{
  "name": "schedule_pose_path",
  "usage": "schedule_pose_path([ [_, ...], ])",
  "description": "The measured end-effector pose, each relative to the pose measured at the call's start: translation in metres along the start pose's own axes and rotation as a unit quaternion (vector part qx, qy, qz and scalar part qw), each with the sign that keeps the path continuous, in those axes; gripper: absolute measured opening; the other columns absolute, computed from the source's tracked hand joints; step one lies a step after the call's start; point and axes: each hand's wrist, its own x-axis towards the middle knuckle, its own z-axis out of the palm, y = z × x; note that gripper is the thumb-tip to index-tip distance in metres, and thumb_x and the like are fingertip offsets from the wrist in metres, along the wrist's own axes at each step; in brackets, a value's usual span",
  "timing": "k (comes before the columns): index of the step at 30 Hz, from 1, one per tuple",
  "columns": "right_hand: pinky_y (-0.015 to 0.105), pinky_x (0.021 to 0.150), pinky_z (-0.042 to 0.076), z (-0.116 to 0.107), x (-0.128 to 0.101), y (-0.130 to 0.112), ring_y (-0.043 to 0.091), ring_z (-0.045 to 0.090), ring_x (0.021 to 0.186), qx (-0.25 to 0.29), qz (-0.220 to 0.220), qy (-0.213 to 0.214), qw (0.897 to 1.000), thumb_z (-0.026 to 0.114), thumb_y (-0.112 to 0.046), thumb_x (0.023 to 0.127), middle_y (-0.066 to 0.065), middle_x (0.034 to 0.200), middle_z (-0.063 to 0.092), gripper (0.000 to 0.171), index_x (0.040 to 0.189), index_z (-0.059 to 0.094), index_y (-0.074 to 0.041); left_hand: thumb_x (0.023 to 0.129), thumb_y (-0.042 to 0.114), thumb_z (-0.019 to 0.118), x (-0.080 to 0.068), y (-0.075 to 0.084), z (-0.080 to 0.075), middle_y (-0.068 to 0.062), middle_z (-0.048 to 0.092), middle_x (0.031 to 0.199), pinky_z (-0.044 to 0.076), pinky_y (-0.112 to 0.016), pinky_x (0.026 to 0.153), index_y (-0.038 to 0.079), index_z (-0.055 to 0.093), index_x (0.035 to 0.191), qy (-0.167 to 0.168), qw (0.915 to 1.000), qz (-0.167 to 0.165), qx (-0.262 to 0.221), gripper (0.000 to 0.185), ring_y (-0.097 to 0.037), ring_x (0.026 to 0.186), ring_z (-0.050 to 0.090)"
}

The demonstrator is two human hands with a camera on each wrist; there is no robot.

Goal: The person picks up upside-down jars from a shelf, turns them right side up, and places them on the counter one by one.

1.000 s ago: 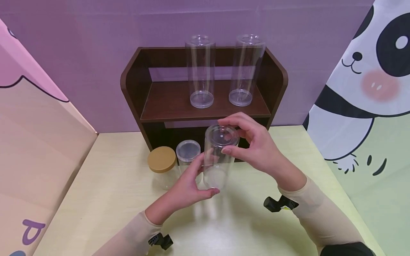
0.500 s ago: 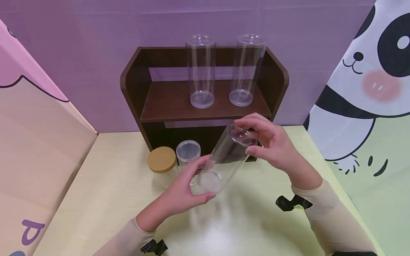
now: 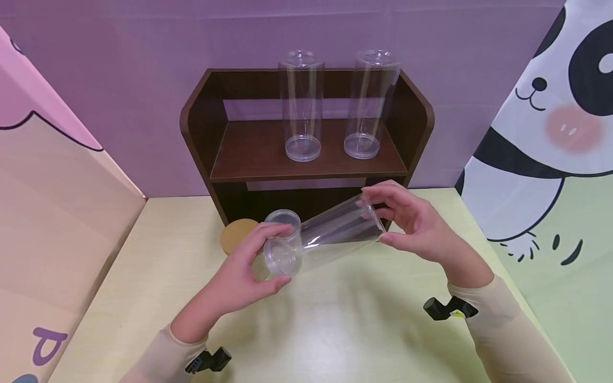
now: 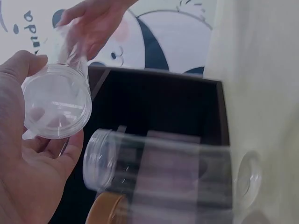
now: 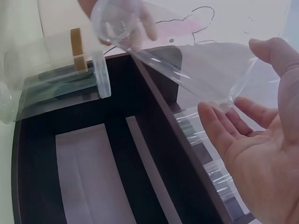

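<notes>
Both hands hold a tall clear plastic jar (image 3: pixel 340 229) in the air above the table. It lies tilted on its side, its right end higher than its left. My left hand (image 3: pixel 241 268) grips the ringed, lid-like end, thumb below and fingers above; in the left wrist view this round end (image 4: pixel 58 102) faces the camera. The other end is pinched by the fingers and thumb of my right hand (image 3: pixel 414 221). Just behind the left hand, a second clear jar with a clear lid (image 3: pixel 282 216) stands upright, partly hidden. Beside it is a jar with a tan lid (image 3: pixel 238 234), its body mostly covered.
A dark brown two-level shelf (image 3: pixel 249 151) stands at the back of the pale table (image 3: pixel 325 330). On its upper level are two tall clear jars, one near the middle (image 3: pixel 303 106) and one at the right (image 3: pixel 369 106). Printed cloth walls enclose three sides.
The held jar has gone from nearly upright to lying almost sideways. My left hand moved left with the ringed end, while my right hand moved right and slightly down with the other end.
</notes>
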Motion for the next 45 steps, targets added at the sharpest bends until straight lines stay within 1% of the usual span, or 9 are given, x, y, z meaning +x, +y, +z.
schedule_pose_path([
  [3, 0.036, 0.114, 0.055, 0.002, -0.002, 0.002, 0.025, 0.06, 0.14, -0.011, 0.013, -0.006, 1.0, 0.072, 0.024, 0.087, 0.008, 0.151, 0.056, 0.069, 0.15, 0.045, 0.02, 0.084, -0.004, 0.092, 0.001, -0.001, -0.011, -0.003, 0.057, 0.152, 0.058, -0.037, 0.111, 0.015, 0.054, 0.158, 0.007, 0.9999, 0.002, -0.009, 0.085, -0.026, 0.136, 0.057],
  [6, 0.037, 0.113, 0.056, 0.005, -0.004, 0.005, 0.025, 0.061, 0.139, -0.028, 0.023, -0.009, 0.999, 0.07, 0.03, 0.083, 0.01, 0.151, 0.056, 0.073, 0.151, 0.046, 0.017, 0.082, -0.01, 0.091, 0.002, -0.002, -0.02, -0.005, 0.057, 0.15, 0.057, -0.034, 0.111, 0.01, 0.057, 0.155, 0.022, 0.9992, 0.001, -0.034, 0.083, -0.027, 0.134, 0.058],
  [11, 0.033, 0.113, 0.056, 0.01, -0.009, 0.013, 0.022, 0.062, 0.136, -0.055, 0.036, -0.004, 0.998, 0.073, 0.028, 0.084, 0.013, 0.149, 0.056, 0.074, 0.152, 0.048, 0.012, 0.077, -0.02, 0.088, 0.005, -0.006, -0.029, -0.013, 0.058, 0.147, 0.051, -0.031, 0.118, 0.001, 0.059, 0.151, 0.051, 0.996, 0.016, -0.071, 0.082, -0.026, 0.134, 0.059],
  [16, 0.03, 0.114, 0.054, 0.016, -0.014, 0.021, 0.02, 0.061, 0.137, -0.067, 0.052, 0.0, 0.996, 0.075, 0.025, 0.086, 0.014, 0.149, 0.056, 0.074, 0.153, 0.049, 0.008, 0.077, -0.022, 0.085, 0.007, -0.011, -0.033, -0.019, 0.059, 0.145, 0.049, -0.03, 0.119, -0.002, 0.061, 0.15, 0.07, 0.9927, 0.037, -0.092, 0.079, -0.025, 0.132, 0.06],
  [22, 0.03, 0.114, 0.054, 0.017, -0.019, 0.025, 0.019, 0.063, 0.134, -0.075, 0.075, 0.004, 0.994, 0.077, 0.022, 0.087, 0.016, 0.149, 0.056, 0.074, 0.154, 0.05, 0.003, 0.077, -0.023, 0.086, 0.009, -0.009, -0.033, -0.017, 0.06, 0.145, 0.05, -0.03, 0.118, -0.001, 0.062, 0.15, 0.073, 0.9928, 0.035, -0.088, 0.08, -0.025, 0.133, 0.06],
  [30, 0.027, 0.119, 0.048, 0.019, -0.022, 0.025, 0.016, 0.06, 0.139, -0.097, 0.103, 0.001, 0.99, 0.08, 0.016, 0.09, 0.021, 0.15, 0.057, 0.073, 0.154, 0.05, 0.002, 0.076, -0.022, 0.087, 0.013, -0.007, -0.035, -0.019, 0.061, 0.147, 0.056, -0.031, 0.111, -0.002, 0.063, 0.15, 0.082, 0.9914, 0.039, -0.094, 0.08, -0.028, 0.133, 0.062],
  [35, 0.026, 0.119, 0.048, 0.02, -0.026, 0.026, 0.017, 0.059, 0.141, -0.108, 0.126, -0.003, 0.986, 0.083, 0.01, 0.092, 0.019, 0.153, 0.058, 0.071, 0.154, 0.052, 0.0, 0.075, -0.024, 0.087, 0.017, -0.004, -0.037, -0.018, 0.061, 0.15, 0.055, -0.035, 0.115, -0.005, 0.06, 0.151, 0.08, 0.9912, 0.04, -0.097, 0.083, -0.028, 0.137, 0.06],
  [40, 0.029, 0.119, 0.049, 0.023, -0.028, 0.032, 0.018, 0.06, 0.142, -0.117, 0.136, -0.013, 0.984, 0.086, 0.006, 0.092, 0.011, 0.153, 0.06, 0.07, 0.153, 0.055, -0.004, 0.074, -0.026, 0.087, 0.021, -0.001, -0.039, -0.019, 0.06, 0.151, 0.052, -0.035, 0.117, -0.005, 0.059, 0.152, 0.08, 0.9911, 0.048, -0.094, 0.085, -0.028, 0.137, 0.06],
  [45, 0.031, 0.118, 0.051, 0.028, -0.03, 0.039, 0.023, 0.062, 0.139, -0.122, 0.139, -0.026, 0.982, 0.087, 0.002, 0.093, 0.01, 0.15, 0.062, 0.065, 0.151, 0.058, -0.004, 0.077, -0.017, 0.091, 0.03, 0.001, -0.04, -0.02, 0.06, 0.15, 0.052, -0.035, 0.117, -0.003, 0.061, 0.151, 0.069, 0.9906, 0.069, -0.095, 0.081, -0.029, 0.136, 0.061],
])
